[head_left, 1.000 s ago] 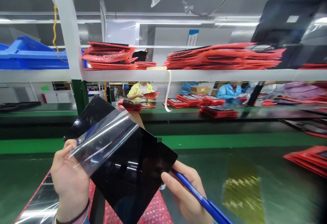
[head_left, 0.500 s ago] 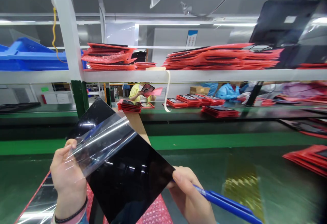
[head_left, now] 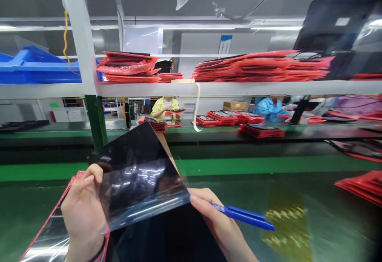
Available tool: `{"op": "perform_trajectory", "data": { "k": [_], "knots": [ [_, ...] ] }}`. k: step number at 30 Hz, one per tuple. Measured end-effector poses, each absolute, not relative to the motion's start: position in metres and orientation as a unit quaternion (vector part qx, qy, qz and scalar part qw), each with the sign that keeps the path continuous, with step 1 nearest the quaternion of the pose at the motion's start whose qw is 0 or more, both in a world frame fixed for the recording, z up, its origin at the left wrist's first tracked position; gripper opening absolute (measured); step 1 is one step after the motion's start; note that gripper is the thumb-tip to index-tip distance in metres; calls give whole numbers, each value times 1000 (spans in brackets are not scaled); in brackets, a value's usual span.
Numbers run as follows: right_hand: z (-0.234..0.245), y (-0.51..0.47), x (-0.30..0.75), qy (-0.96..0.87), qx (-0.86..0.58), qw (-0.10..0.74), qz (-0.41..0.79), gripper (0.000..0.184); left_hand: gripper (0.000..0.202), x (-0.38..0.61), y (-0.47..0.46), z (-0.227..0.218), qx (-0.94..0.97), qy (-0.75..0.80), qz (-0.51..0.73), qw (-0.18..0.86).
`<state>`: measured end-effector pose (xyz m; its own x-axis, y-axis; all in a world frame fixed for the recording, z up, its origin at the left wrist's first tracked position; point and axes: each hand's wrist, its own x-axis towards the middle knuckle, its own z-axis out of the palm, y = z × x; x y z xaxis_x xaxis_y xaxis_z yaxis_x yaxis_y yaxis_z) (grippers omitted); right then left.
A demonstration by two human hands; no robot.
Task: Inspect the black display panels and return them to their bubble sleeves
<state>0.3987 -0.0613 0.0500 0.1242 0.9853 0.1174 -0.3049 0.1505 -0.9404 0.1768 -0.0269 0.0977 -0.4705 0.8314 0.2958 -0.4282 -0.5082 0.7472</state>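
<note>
A glossy black screen panel point(head_left: 128, 144) is held up in front of me at a tilt. A sheet of clear film point(head_left: 143, 210) lies loosely across it, with a curled, shiny lower edge. My left hand point(head_left: 85, 210) pinches the film at the panel's left side; whether it also grips the panel cannot be made out. At the right side, my right hand point(head_left: 215, 220) grips the panel's edge between thumb and fingers. A blue pen point(head_left: 243, 216) is tucked in that same hand and points out to the right.
Beneath, red bubble wrap point(head_left: 73, 180) and a shiny sheet point(head_left: 49, 238) lie on the green bench point(head_left: 232, 190). A yellowish film strip point(head_left: 288, 226) lies right. Red pouches point(head_left: 362, 186) are stacked far right; more point(head_left: 259, 67) fill the shelf. Two people work across the bench.
The panel has turned and tipped. The clear film, stretched diagonally before, now spreads over more of it, with its curled edge lower and nearer my right hand. The pen has swung more level.
</note>
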Motion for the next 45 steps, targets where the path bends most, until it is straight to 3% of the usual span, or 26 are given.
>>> {"op": "perform_trajectory", "data": {
  "k": [6,17,20,24,27,31,37,41,45],
  "knots": [
    [56,-64,395,-448,-399,639,482,29,22,180,-29,91,376,320,754,432],
    [75,-62,384,-561,-275,549,556,22,20,181,-30,90,398,337,763,381],
    [75,-66,382,-539,-289,570,549,28,19,182,-28,92,411,331,769,362],
    [66,-70,379,-543,-299,583,525,50,18,183,-24,92,404,328,780,347],
    [52,-69,381,-622,-282,605,409,74,17,184,-22,92,400,328,790,329],
    [41,-66,385,-743,-265,595,154,99,17,181,-22,88,424,316,791,309],
    [43,-61,388,-780,-236,559,-152,93,19,180,-20,85,454,283,793,293],
    [40,-54,383,-759,-249,567,-202,95,19,183,-19,86,465,282,788,288],
    [38,-51,379,-719,-257,603,-230,79,20,184,-20,85,472,283,783,291]
  ]
}}
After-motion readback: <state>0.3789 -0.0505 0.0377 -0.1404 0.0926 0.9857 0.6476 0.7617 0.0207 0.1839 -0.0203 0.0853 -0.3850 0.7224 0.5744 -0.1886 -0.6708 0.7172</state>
